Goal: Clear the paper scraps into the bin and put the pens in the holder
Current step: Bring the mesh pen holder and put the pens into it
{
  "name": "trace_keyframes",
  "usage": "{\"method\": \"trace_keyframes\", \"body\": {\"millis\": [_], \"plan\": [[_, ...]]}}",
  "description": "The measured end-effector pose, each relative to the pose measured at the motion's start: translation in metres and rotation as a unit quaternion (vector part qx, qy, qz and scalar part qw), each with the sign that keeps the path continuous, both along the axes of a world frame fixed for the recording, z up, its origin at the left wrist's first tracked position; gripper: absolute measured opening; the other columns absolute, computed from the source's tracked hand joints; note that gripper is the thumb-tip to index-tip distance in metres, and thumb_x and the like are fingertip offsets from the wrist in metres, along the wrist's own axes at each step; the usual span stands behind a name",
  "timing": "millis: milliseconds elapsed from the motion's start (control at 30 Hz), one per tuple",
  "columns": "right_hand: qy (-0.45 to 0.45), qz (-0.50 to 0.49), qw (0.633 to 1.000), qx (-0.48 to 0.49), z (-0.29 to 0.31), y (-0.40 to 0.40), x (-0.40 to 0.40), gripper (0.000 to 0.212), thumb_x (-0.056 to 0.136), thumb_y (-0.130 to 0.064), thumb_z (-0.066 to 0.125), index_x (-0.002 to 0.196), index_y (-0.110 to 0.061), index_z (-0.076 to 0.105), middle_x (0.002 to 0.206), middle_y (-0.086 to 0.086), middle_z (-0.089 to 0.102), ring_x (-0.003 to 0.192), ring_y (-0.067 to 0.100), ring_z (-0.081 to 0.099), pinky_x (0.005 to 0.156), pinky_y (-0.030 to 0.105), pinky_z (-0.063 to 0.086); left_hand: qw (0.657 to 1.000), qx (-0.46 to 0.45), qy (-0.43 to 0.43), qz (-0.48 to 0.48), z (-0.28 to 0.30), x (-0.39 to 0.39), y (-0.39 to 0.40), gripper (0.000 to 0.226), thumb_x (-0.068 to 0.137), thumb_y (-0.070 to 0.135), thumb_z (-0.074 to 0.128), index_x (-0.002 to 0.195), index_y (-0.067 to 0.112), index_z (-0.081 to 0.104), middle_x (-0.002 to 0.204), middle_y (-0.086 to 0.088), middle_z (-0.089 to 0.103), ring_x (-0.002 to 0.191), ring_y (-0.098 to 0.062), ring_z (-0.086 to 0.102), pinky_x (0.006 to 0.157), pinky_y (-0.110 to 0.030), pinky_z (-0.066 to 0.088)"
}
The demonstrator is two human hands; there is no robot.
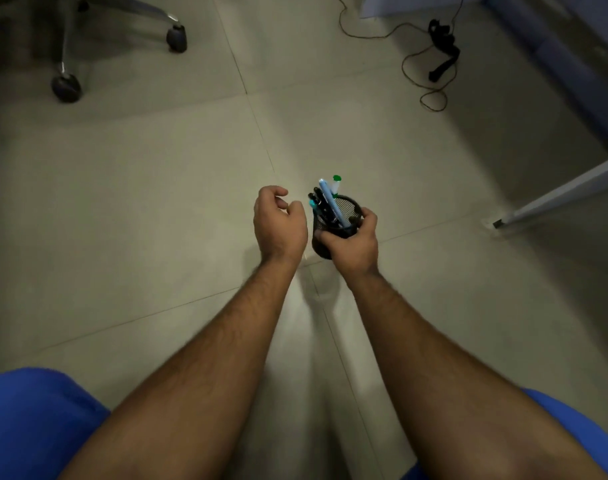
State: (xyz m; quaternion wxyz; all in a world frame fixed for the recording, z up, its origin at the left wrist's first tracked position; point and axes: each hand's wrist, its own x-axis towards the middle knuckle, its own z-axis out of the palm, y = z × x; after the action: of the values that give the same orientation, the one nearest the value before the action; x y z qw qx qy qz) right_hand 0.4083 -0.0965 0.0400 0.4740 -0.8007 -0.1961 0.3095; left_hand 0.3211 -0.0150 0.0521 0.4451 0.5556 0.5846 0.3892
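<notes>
The right hand [351,242] covers the near wall and base of the mesh holder [344,211]. The lower ends of the pens [326,202] are hidden inside it, and their markings are too small to read. The fingertips of the left hand [278,225] curl out of sight. A chair [87,36] far beyond this hand is cut off by the top edge.

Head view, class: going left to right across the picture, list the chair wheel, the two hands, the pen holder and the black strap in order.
Chair wheel → left hand → pen holder → right hand → black strap.
</notes>
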Motion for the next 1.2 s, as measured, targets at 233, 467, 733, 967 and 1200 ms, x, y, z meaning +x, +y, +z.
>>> {"method": "trace_keyframes", "body": {"millis": [233, 467, 733, 967, 1200], "plan": [[0.011, 0.007, 0.993, 0.114, 0.147, 0.041, -0.009, 0.080, 0.069, -0.012, 0.085, 0.133, -0.022, 0.037, 0.115, -0.016, 0.059, 0.101, -0.006, 0.062, 0.087, 0.012, 0.051, 0.999, 0.031, 0.013, 0.029, 0.145, -0.017, 0.049, 0.025, 0.076, 0.012, 0.048, 0.099, 0.017, 0.058, 0.083, 0.003, 0.057, 0.073, -0.018, 0.056, 0.068, -0.027, 0.045], [0.029, 0.083, 0.984, 0.153, 0.354, 0.067, -0.050, 0.077, 0.067, -0.020, 0.086, 0.128, -0.027, 0.040, 0.122, -0.008, 0.063, 0.106, 0.002, 0.065, 0.097, 0.034, 0.055, 0.996, 0.044, 0.069, 0.028, 0.356, -0.070, 0.064, 0.026, 0.078, 0.008, 0.053, 0.101, 0.018, 0.060, 0.102, -0.004, 0.062, 0.081, -0.014, 0.056, 0.070, -0.021, 0.045], [0.009, 0.236, 0.963, 0.133, 0.572, 0.053, -0.126, 0.078, 0.065, -0.028, 0.087, 0.128, -0.031, 0.041, 0.119, -0.015, 0.062, 0.106, -0.004, 0.062, 0.094, 0.027, 0.055, 0.987, 0.034, 0.124, 0.098, 0.572, -0.172, 0.025, 0.027, 0.081, 0.016, 0.057, 0.107, 0.019, 0.062, 0.105, 0.002, 0.065, 0.085, -0.014, 0.060, 0.077, -0.032, 0.055], [0.013, 0.368, 0.921, 0.131, 0.687, 0.050, -0.260, 0.071, 0.067, -0.025, 0.086, 0.121, -0.038, 0.042, 0.101, -0.031, 0.060, 0.090, -0.023, 0.057, 0.073, -0.001, 0.042, 0.965, 0.039, 0.171, 0.193, 0.674, -0.335, -0.013, 0.027, 0.081, 0.018, 0.060, 0.107, 0.018, 0.064, 0.106, 0.001, 0.065, 0.092, -0.016, 0.062, 0.077, -0.026, 0.048], [-0.001, 0.469, 0.876, 0.117, 0.721, 0.064, -0.440, 0.066, 0.064, -0.032, 0.085, 0.114, -0.039, 0.042, 0.103, -0.028, 0.063, 0.093, -0.012, 0.061, 0.082, 0.012, 0.047, 0.937, 0.040, 0.214, 0.274, 0.703, -0.517, -0.020, 0.027, 0.082, 0.018, 0.061, 0.110, 0.018, 0.062, 0.114, 0.001, 0.061, 0.101, -0.015, 0.059, 0.084, -0.026, 0.046]]}}
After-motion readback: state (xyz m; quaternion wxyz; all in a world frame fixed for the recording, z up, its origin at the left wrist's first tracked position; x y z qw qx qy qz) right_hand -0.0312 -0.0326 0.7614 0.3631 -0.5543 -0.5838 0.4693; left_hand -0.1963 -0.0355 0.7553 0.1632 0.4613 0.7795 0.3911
